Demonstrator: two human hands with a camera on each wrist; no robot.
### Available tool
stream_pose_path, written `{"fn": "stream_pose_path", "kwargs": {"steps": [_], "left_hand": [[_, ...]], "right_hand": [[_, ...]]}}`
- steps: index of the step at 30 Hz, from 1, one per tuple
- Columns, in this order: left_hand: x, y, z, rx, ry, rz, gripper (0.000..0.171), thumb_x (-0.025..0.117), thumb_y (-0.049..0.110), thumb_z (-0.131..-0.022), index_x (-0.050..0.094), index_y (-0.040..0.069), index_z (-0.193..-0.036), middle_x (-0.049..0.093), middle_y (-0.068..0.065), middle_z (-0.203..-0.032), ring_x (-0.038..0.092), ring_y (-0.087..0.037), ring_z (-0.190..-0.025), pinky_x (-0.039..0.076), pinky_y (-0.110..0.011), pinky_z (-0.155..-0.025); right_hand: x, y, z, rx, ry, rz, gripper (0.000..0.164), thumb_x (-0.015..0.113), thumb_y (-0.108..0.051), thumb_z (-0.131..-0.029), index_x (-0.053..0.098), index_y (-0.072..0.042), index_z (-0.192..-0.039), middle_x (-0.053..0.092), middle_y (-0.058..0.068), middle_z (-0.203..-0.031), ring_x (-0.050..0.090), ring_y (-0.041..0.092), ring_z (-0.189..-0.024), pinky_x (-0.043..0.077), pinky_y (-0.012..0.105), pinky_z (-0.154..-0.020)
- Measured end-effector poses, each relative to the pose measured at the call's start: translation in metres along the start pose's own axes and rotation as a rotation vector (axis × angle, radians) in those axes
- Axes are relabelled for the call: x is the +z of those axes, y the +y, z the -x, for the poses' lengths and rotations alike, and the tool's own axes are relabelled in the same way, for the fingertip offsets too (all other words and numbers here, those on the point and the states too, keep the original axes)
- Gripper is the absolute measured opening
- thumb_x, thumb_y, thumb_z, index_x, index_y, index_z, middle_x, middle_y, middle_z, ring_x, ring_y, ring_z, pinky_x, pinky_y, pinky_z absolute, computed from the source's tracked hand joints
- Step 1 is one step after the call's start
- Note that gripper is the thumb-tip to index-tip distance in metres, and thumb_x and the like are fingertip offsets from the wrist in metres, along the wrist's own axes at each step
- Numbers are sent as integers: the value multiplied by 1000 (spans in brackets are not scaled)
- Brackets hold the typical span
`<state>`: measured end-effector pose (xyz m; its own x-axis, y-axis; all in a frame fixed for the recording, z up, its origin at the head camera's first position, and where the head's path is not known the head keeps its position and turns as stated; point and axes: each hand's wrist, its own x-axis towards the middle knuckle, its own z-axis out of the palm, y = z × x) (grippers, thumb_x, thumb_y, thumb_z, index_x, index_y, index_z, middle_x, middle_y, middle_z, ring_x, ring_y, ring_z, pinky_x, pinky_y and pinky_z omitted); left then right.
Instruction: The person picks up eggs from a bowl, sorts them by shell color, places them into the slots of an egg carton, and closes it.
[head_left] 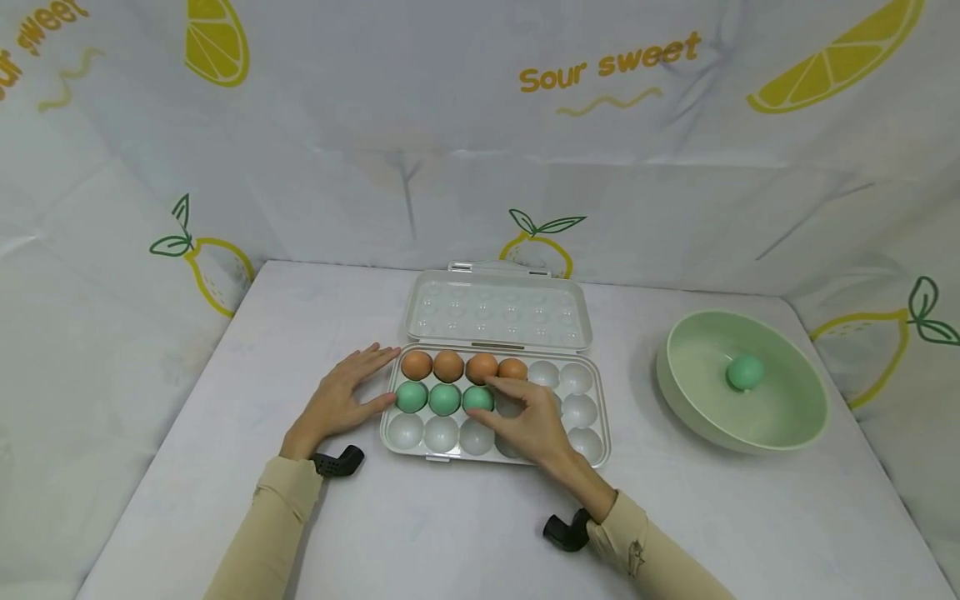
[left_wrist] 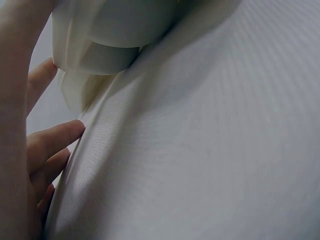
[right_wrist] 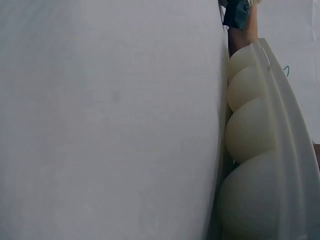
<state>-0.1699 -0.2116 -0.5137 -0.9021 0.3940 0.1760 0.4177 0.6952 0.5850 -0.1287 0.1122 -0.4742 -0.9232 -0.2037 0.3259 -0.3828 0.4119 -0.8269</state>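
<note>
An egg box (head_left: 495, 457) lies on the table with its clear lid (head_left: 498, 312) swung back. Several brown eggs (head_left: 448, 367) fill the left part of its far row. In the middle row are two green eggs (head_left: 445, 400), and a third green egg (head_left: 477, 398) beside them sits in its cup between the thumb and index finger of my right hand (head_left: 534, 423). My left hand (head_left: 341, 398) steadies the box's left end with outstretched fingers; the left wrist view shows a fingertip (left_wrist: 51, 67) against the rim. In the right wrist view the box's cups (right_wrist: 250, 127) show from the side.
At the right stands a pale green bowl (head_left: 780, 417) with one green egg (head_left: 745, 372) inside. A white cloth printed with lemons (head_left: 375, 167) rises behind the white table (head_left: 435, 533). Black wrist devices (head_left: 566, 532) sit close to the tabletop.
</note>
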Motion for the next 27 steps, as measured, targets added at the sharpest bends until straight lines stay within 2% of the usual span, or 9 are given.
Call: {"fn": "stream_pose_path", "kwargs": {"steps": [3,7,10,14,16,20,24,27], "left_hand": [[0,0,0,6,3,-4,72,75,39,-89,47,24,-154,52,-5,-157,40,-34,-151,27,-54,-130],[1,0,0,3,3,-10,72,75,39,-89,47,25,-154,52,-4,-157,40,-34,-151,27,-54,-130],[0,0,0,0,3,-13,72,75,40,-89,47,25,-155,51,-4,-158,40,-34,-152,27,-53,-130],[1,-1,0,10,9,-16,72,74,40,-89,47,24,-154,52,-5,-157,41,-35,-151,27,-54,-129],[0,-1,0,16,16,-19,72,74,40,-89,47,24,-154,52,-6,-157,41,-36,-150,28,-55,-129],[0,0,0,17,20,-20,72,75,40,-89,48,24,-154,52,-7,-157,42,-37,-150,28,-56,-128],[1,-1,0,23,21,-28,72,74,40,-89,48,23,-154,52,-7,-156,42,-37,-150,28,-56,-128],[1,-1,0,26,22,-27,71,75,39,-89,48,23,-154,53,-8,-156,42,-37,-149,29,-57,-128]], "right_hand": [[-7,-2,-3,-4,13,-63,47,92,-11,-73,76,1,-116,79,14,-111,75,30,-108,62,28,-97],[-21,-2,-10,-18,72,-124,47,90,-2,-73,73,7,-117,76,23,-113,74,37,-109,61,35,-96],[-35,-2,-16,-5,131,-128,47,88,3,-73,72,11,-117,74,26,-116,72,38,-112,60,28,-96],[-56,3,-22,40,193,-121,46,87,4,-74,72,11,-117,73,26,-119,72,14,-113,57,17,-98],[-65,6,-23,56,217,-115,45,87,4,-75,72,10,-117,73,27,-119,69,2,-111,57,17,-98],[-80,11,-24,70,261,-100,43,88,3,-74,74,9,-115,72,29,-118,67,-6,-108,57,17,-97],[-94,17,-23,69,296,-88,41,86,6,-75,73,10,-114,71,32,-118,70,-1,-109,58,19,-97],[-105,20,-22,75,332,-58,41,86,6,-75,73,11,-114,72,31,-118,72,10,-112,57,18,-97]]}}
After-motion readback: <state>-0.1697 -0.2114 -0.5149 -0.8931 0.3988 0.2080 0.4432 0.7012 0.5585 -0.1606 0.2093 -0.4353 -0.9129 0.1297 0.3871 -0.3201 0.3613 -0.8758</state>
